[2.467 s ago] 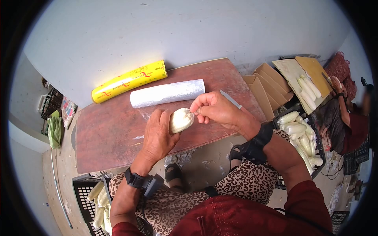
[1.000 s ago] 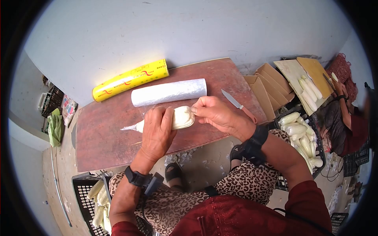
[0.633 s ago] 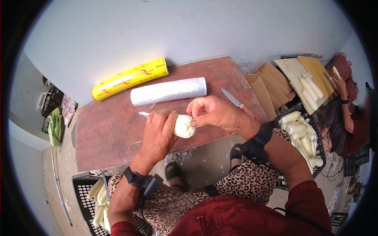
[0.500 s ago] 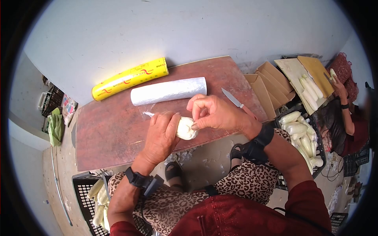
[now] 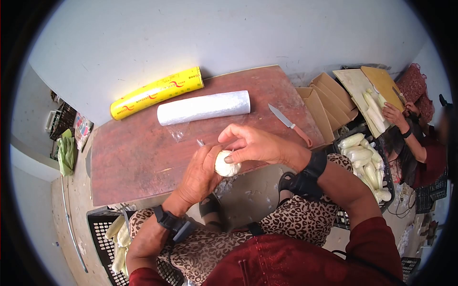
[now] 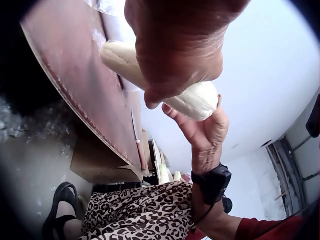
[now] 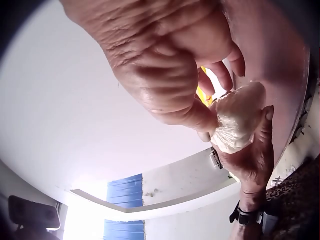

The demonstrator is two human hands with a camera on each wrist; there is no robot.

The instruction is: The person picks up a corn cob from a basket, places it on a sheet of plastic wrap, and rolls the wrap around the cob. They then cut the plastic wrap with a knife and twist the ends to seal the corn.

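My left hand (image 5: 195, 174) grips a long, cream-coloured vegetable (image 6: 197, 102) in clear plastic film, its rounded end turned toward my right hand (image 5: 260, 145). My right thumb presses on the gathered film at that end, while the other fingers of that hand bend loosely, apart from the thumb. In the right wrist view the film on the vegetable (image 7: 237, 117) looks creased and bunched near the thumb. The hands are over the front edge of the red-brown table (image 5: 129, 167). Behind them lies a roll of clear film (image 5: 205, 107), with a loose flap hanging toward me.
A yellow printed roll (image 5: 157, 93) lies along the wall. At the table's right is a knife (image 5: 291, 124) with a pink handle, beside an open cardboard box (image 5: 329, 109). Crates of pale vegetables (image 5: 362, 162) flank my legs. Another person's hands (image 5: 396, 117) work at the far right.
The vegetable has tilted so its end faces me, and both hands have come slightly lower and closer. The right thumb has gone from pinching film to pressing the end. The other person's hands have moved down.
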